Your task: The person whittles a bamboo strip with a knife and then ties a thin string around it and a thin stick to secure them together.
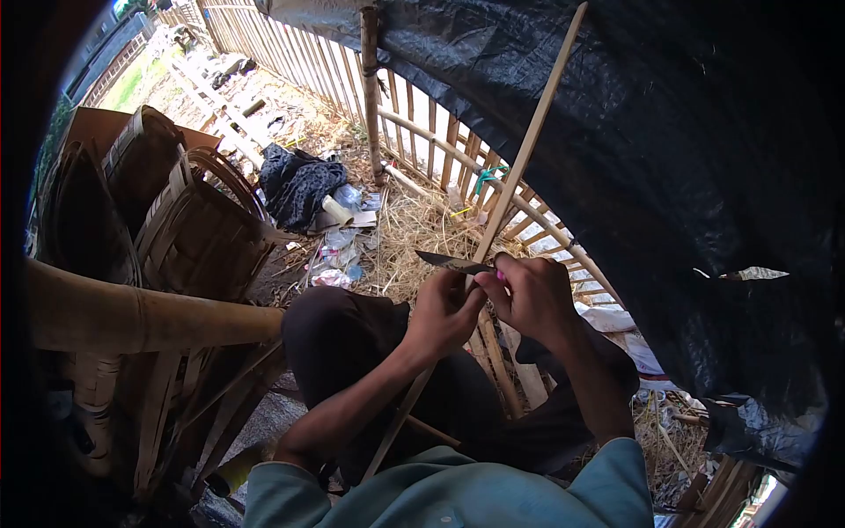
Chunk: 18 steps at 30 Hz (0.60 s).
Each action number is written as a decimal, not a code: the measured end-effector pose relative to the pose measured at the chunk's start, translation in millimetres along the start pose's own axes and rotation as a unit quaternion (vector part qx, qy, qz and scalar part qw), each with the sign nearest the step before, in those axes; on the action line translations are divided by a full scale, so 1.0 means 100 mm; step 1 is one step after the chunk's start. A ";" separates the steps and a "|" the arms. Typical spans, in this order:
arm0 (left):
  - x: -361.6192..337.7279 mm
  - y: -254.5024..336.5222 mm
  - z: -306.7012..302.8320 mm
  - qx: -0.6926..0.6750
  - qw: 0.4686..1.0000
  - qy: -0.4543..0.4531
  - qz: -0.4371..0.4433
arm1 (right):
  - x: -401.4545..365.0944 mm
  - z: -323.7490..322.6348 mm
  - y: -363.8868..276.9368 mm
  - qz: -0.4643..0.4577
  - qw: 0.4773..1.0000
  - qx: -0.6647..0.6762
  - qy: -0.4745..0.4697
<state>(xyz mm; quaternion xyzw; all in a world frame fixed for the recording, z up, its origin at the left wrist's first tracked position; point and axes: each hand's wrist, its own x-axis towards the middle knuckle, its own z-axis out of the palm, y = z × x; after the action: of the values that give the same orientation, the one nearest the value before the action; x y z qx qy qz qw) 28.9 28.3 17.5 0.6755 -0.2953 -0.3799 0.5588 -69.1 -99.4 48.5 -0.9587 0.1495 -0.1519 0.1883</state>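
You have one long pale strip and one knife at the centre, just before your two hands. Your left grip is closed around the strip, which rises away beyond both hands and runs back below them toward your lap. Your right grip is clenched on the knife's handle, mostly hidden, with one pink bit showing; the single blade points out over your left grip and crosses the strip, though you cannot tell from here whether its edge bites. Below your grips are your two bent knees. Left of your left grip, one thick bamboo pole ends near your knee, and beyond it stand at least two woven baskets, the rest too dark to count. Ahead of your left grip lies one dark cloth heap, with litter just beside it. Beyond your right grip runs one slatted fence, its slats too many to count, with one green tie; right of that grip hangs one black tarp.
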 end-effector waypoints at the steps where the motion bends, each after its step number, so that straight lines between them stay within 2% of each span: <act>1: 0.00 0.02 -0.01 -0.025 1.000 -0.008 -0.005 | 0.00 0.00 0.00 -0.003 1.000 -0.001 -0.002; 3: 0.02 0.07 -0.05 -0.075 0.997 -0.024 -0.014 | 0.00 0.01 0.01 -0.008 1.000 -0.004 -0.003; 6: 0.03 0.02 -0.05 -0.034 0.999 -0.008 -0.028 | 0.01 0.02 0.01 -0.005 1.000 -0.022 -0.001; 9: -0.01 0.04 -0.01 0.008 1.000 0.027 0.007 | 0.02 0.04 0.01 -0.003 0.999 -0.034 -0.001; 12: -0.05 0.12 0.02 0.105 0.992 0.047 0.045 | 0.02 0.10 0.03 -0.027 0.998 -0.037 0.032; 15: -0.01 0.09 0.06 0.116 0.975 0.101 0.160 | 0.06 0.10 0.01 0.032 0.997 -0.062 0.021; 18: 0.00 0.02 0.08 0.131 0.969 0.110 0.178 | 0.08 0.11 0.08 0.005 0.997 -0.049 0.055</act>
<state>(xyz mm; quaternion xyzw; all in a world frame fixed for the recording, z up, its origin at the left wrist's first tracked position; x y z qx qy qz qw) 22.5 23.4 18.6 0.7171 -0.3942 -0.1559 0.5532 -59.7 -106.2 37.4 -0.9562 0.1718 -0.1958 0.1332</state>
